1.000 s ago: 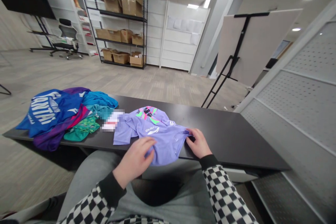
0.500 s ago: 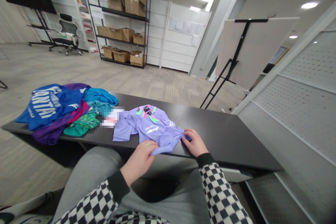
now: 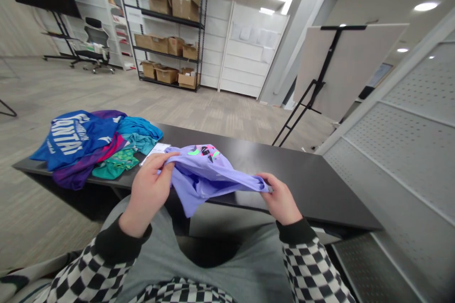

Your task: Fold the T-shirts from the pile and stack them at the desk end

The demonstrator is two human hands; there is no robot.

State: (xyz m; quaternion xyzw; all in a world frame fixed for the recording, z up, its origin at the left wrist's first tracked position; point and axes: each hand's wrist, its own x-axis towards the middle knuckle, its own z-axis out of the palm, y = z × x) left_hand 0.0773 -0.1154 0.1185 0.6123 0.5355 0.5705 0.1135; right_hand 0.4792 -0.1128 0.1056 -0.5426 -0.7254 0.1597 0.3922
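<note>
Lavender T-shirt (image 3: pixel 206 173) hangs stretched between the 2 gripping hands (image 3: pixel 147 194) (image 3: pixel 280 199).

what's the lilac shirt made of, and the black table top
The lilac shirt looks like a thin synthetic sports knit, matte, as it hangs in soft, light folds; the exact fibre can't be told. The black table top looks like laminate or painted board: flat, even, with a soft sheen.

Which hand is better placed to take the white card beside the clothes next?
Left, probably: the left hand holds the lilac shirt close to the white card, while the right hand grips the shirt's far end, further away.
</note>
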